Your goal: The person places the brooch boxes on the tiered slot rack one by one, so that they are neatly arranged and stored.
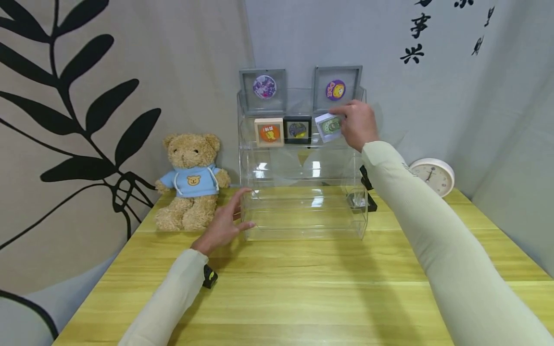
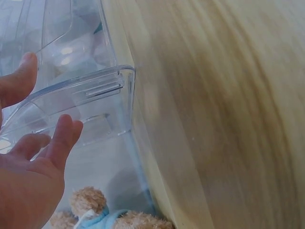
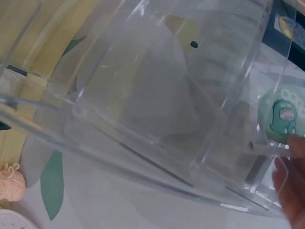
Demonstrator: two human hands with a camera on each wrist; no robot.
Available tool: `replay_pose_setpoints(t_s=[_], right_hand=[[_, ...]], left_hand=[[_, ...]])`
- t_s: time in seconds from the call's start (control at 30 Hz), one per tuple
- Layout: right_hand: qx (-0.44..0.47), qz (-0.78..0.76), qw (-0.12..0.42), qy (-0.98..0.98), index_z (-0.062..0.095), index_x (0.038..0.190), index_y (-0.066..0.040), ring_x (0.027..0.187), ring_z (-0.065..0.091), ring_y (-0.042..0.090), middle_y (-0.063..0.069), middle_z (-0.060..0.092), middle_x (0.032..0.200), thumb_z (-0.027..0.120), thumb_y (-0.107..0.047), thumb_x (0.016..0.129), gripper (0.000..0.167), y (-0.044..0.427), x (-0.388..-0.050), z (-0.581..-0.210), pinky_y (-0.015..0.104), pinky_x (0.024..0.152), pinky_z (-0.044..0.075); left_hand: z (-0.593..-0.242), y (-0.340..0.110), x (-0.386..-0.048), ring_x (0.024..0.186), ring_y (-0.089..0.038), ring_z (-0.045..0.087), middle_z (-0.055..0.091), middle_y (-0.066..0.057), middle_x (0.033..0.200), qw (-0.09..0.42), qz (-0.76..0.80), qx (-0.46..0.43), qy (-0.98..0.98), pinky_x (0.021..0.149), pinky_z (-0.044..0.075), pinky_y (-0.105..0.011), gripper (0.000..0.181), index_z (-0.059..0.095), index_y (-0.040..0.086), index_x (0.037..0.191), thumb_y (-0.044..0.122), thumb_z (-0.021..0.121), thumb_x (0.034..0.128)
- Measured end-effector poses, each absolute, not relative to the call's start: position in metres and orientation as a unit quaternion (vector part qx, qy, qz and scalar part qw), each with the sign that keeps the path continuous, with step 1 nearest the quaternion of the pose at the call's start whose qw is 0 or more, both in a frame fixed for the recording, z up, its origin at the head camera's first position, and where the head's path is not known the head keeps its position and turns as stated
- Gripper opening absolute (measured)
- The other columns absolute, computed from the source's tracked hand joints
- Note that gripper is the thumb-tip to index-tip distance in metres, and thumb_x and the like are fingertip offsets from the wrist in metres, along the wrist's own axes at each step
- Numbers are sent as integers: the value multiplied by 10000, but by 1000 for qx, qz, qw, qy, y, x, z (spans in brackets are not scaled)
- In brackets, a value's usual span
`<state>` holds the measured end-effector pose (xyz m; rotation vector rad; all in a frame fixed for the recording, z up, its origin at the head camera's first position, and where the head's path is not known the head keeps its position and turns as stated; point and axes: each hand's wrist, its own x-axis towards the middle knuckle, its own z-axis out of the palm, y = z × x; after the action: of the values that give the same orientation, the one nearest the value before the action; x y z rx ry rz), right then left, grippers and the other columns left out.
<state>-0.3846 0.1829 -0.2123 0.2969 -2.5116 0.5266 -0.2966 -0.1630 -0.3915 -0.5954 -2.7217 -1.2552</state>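
Note:
A clear acrylic tiered display stand (image 1: 303,192) stands on the wooden table. My right hand (image 1: 359,124) pinches a small white frame (image 1: 324,129) with a green badge in it, tilted at the right of an upper tier. In the right wrist view, the badge (image 3: 285,117) shows a green dinosaur figure. Beside it on that tier sit a black frame (image 1: 297,130) and a light wood frame (image 1: 269,132) with an orange badge. Two larger grey frames (image 1: 263,98) (image 1: 337,102) stand on the top tier. My left hand (image 2: 40,157) is at the stand's lower left side, fingers extended; contact is unclear.
A teddy bear (image 1: 195,178) in a blue hoodie sits left of the stand. A round white clock (image 1: 433,177) is at the right, behind my right arm. A dark object (image 1: 371,203) lies by the stand's right side. Patterned curtains hang behind the table (image 1: 277,298).

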Motion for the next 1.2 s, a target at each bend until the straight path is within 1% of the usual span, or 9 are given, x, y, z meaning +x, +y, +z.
replay_pose_setpoints(t_s=[0.2,0.43,0.53,0.63,0.73,0.9,0.97,1.07,1.2], right_hand=[[101,170,256,-946,674,1308,-182,1186,575,382,190,694,1276,652,-71,944,382,188,-385,-216,508,1055,502],[140,161,270,-939,596,1399,-152,1401,436,411,183,644,1363,690,-116,929,480,195,-382,-221,549,1219,370],[157,169,291,-929,547,1443,-128,1409,416,396,170,613,1413,684,-111,925,536,202,-374,-224,544,1227,355],[160,179,318,-917,541,1446,-117,1365,437,388,189,614,1400,690,-101,917,550,215,-364,-229,552,1188,393],[166,197,357,-898,583,1396,-81,1269,488,406,227,651,1292,695,-66,905,504,231,-355,-238,571,1116,433],[162,230,411,-867,667,1233,-1,1094,559,391,235,677,1103,675,-20,909,325,258,-345,-256,504,880,511],[150,235,412,-867,687,1166,15,1048,577,371,225,679,1065,668,-22,914,255,271,-340,-266,422,790,511],[124,239,395,-878,700,1099,23,1012,592,358,222,682,1037,666,-26,914,195,291,-333,-282,357,740,476],[87,250,346,-900,672,1151,34,1012,589,404,271,664,1077,639,-40,925,240,316,-322,-304,492,804,510]], left_hand=[[-391,-164,-298,1353,-529,476,223,-166,1672,40,-417,-198,-886,1073,508,-577,875,282,349,1539,101,777,860],[-392,-163,-298,1352,-531,475,224,-166,1671,40,-419,-203,-884,1076,504,-578,875,284,329,1542,93,776,858],[-392,-162,-297,1352,-528,478,225,-164,1672,40,-418,-201,-885,1074,504,-582,883,283,352,1539,95,780,855],[-391,-162,-297,1347,-526,485,232,-167,1669,41,-415,-199,-887,1070,507,-582,888,284,358,1538,99,783,852],[-391,-162,-298,1338,-534,489,226,-184,1666,43,-415,-202,-886,1067,512,-577,891,282,335,1543,89,783,849],[-391,-164,-300,1333,-544,488,219,-205,1663,48,-418,-205,-884,1065,514,-572,891,282,311,1548,79,781,847],[-392,-164,-300,1339,-541,483,226,-194,1664,47,-421,-202,-883,1071,510,-570,888,285,308,1549,87,783,848],[-393,-164,-299,1346,-536,478,227,-180,1667,43,-422,-198,-883,1077,505,-570,884,286,303,1551,92,783,850],[-394,-163,-299,1348,-529,481,231,-168,1669,42,-421,-200,-884,1078,503,-581,876,287,298,1549,87,779,855]])
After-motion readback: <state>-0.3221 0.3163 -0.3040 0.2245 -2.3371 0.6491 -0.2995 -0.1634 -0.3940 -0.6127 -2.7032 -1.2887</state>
